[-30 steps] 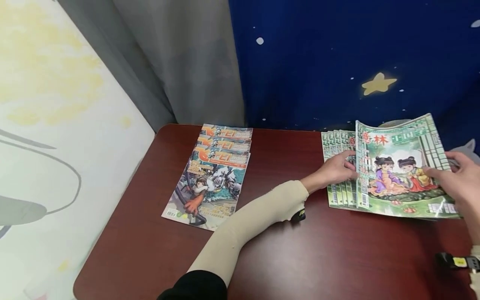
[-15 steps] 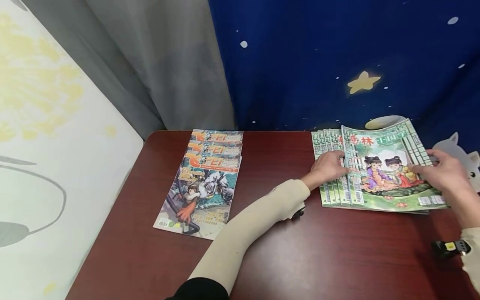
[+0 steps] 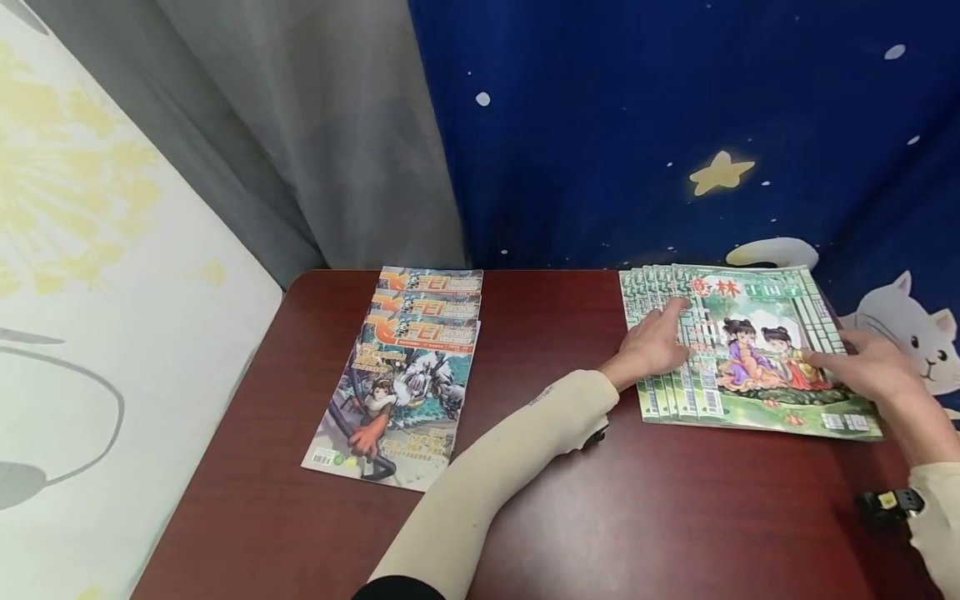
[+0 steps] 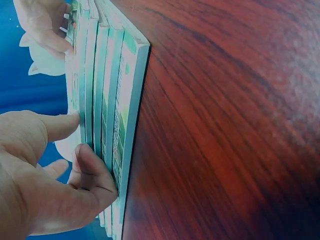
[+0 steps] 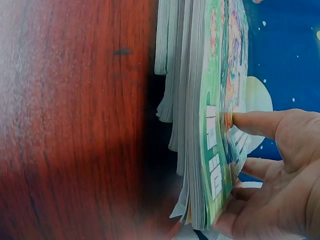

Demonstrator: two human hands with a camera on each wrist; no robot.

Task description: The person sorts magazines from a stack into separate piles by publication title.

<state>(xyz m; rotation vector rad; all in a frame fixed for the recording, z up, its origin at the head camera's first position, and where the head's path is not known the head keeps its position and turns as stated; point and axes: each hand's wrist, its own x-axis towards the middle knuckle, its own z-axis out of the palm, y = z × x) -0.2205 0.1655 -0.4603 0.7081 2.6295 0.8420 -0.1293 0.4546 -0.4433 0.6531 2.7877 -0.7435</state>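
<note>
In the head view, a fanned stack of green magazines (image 3: 660, 400) lies at the table's right rear, spines to the left. The top magazine (image 3: 772, 367) shows two seated cartoon children on its cover. My left hand (image 3: 654, 343) touches the spines at the stack's left side; in the left wrist view its thumb and bent fingertips rest against them. My right hand (image 3: 873, 367) grips the top magazine's right edge, thumb on the cover. The right wrist view shows the stepped page edges (image 5: 192, 115) beneath; some of the right fingertips are hidden behind the edge.
Left on the dark red table (image 3: 555, 500), several overlapping magazines (image 3: 408, 400) with orange titles lie fanned. A blue curtain (image 3: 570, 150) and grey curtain (image 3: 322, 125) hang behind the rear edge. A patterned white wall (image 3: 90, 292) stands at the left.
The top magazine has come down from a raised, bowed position to lie nearly flat, its spine shifted left over the stack. Both hands moved with it. The head view has turned slightly right.
</note>
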